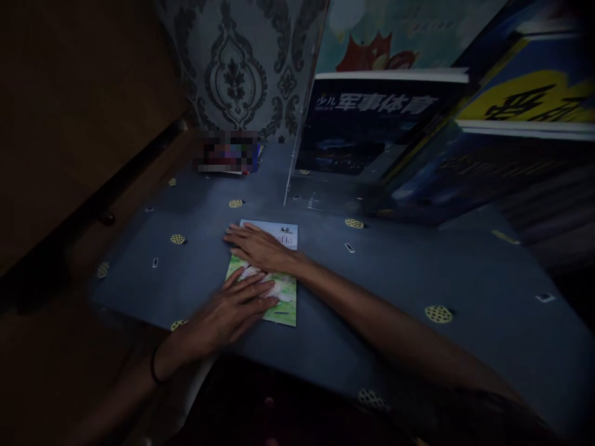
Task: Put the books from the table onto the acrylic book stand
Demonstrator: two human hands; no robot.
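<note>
A thin book with a green and pale blue cover lies flat on the dark blue tabletop. My left hand rests on its lower part, fingers stretched out across the cover. Above it, my right hand lies flat over the upper part, reaching in from the right with its fingertips at the book's left edge. Neither hand is wrapped around anything. Between them the palms and fingers hide much of the cover picture and part of the title. A dark band circles my left wrist.
A magazine with large white characters stands upright in a clear holder at the back. More books lean at the right, one blue and yellow. A small stack, partly blurred, sits by the patterned wall. Brown furniture borders the left.
</note>
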